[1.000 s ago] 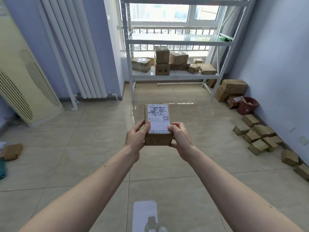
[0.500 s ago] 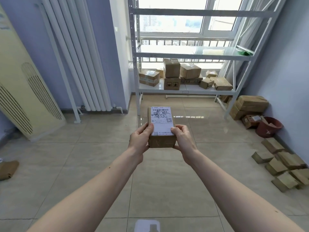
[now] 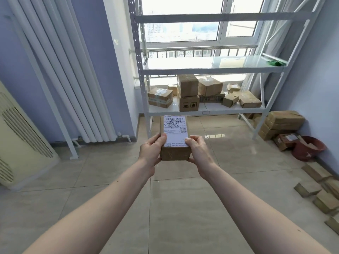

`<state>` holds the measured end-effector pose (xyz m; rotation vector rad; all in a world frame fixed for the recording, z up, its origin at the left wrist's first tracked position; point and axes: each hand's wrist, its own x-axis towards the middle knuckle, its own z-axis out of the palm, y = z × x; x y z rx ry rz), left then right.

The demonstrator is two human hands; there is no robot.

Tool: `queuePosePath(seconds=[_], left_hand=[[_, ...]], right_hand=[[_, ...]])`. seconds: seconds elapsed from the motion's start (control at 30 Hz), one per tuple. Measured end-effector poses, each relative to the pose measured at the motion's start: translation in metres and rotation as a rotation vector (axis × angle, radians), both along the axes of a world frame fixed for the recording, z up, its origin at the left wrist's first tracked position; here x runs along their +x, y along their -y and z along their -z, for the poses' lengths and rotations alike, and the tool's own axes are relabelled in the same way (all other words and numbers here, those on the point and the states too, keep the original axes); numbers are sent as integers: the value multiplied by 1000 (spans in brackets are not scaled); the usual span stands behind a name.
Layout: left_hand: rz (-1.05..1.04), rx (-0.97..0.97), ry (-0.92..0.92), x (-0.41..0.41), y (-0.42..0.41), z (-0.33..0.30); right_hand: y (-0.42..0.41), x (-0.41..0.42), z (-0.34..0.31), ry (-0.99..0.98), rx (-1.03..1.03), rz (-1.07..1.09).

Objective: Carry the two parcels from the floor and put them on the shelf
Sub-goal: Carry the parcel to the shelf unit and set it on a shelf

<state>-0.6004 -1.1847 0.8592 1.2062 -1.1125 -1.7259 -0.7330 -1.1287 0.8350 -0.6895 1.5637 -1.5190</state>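
A small cardboard parcel (image 3: 174, 138) with a white label on top is gripped by its near end between the left hand (image 3: 150, 150) and the right hand (image 3: 197, 150), held out above the tiled floor (image 3: 174, 208). Farther off, other boxes (image 3: 187, 92) are stacked on the lowest board of the metal shelf (image 3: 211, 70) by the window.

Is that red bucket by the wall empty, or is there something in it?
Not empty. The red bucket stands upright on the floor, and brown cardboard scraps stick up past its rim. How full it is cannot be told.
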Motion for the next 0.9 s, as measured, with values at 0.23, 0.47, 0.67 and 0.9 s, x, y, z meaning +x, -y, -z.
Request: queuePosePath(seconds=[0.23, 0.47, 0.67, 0.9], left_hand=[[24, 8, -2, -69, 111, 13], [-1, 5, -26, -144, 215, 4], [-26, 0, -5, -197, 300, 1], [-45, -11, -17, -248, 420, 3]], right_hand=[[110, -71, 8, -31, 24, 25], [219, -152, -2, -84, 19, -57], [305, -207, -5, -71, 17, -97], [430, -261, -2, -86, 25, -98]])
